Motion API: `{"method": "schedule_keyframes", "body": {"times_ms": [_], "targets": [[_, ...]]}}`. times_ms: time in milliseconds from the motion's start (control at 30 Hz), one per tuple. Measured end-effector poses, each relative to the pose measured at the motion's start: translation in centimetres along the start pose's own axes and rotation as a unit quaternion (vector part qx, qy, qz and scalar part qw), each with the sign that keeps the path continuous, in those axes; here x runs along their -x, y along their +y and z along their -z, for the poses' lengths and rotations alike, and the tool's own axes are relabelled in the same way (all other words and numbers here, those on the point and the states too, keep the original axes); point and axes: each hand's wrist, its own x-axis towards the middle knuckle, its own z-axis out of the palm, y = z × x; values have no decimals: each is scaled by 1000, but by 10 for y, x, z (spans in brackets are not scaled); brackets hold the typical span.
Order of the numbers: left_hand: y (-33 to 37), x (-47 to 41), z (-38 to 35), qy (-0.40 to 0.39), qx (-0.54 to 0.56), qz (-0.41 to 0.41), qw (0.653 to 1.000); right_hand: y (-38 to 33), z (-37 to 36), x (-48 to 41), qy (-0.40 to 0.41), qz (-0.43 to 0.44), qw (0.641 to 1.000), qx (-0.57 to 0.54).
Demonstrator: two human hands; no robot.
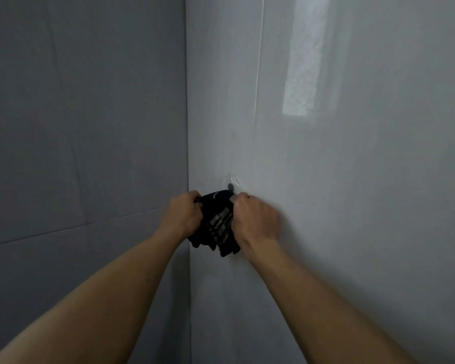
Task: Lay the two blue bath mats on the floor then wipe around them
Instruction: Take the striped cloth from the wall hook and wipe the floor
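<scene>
**A:** Where is the cloth (pixel 217 224)?

**B:** It is bunched between the two hands and held up against the right-hand wall (pixel 352 179). That puts it just beside the corner (pixel 188 127) where that wall meets the left-hand wall (pixel 76 127). The cloth is dark, nearly black, with rows of grey squares (its lower end hangs loose below the wrists).

**A:** And the grip?

**B:** The left hand (pixel 183 212) has its fingers curled round the cloth's left edge. The right hand (pixel 255 216) is a fist closed on the right edge. Its knuckles are near the wall or touching it; I cannot tell which.

**A:** Anything above it?

**B:** A small dark hook (pixel 231 185) on a clear sticky pad is fixed to the right-hand wall, just above the cloth's top edge. Whether the cloth is caught on it is too blurred to tell.

**A:** The walls?

**B:** Large glossy grey tiles with thin joints. A pale patch of light (pixel 305 61) reflects high on the right-hand wall. Both forearms are bare.
</scene>
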Motion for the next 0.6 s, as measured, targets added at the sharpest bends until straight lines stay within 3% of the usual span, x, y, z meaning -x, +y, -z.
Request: {"method": "schedule_keyframes", "body": {"times_ms": [367, 600], "targets": [[-25, 30, 93, 34, -45, 14, 998, -36, 32, 1, 28, 22, 996, -84], [-108, 115, 162, 40, -55, 53, 996, -115, 16, 19, -55, 8, 989, -136]]}}
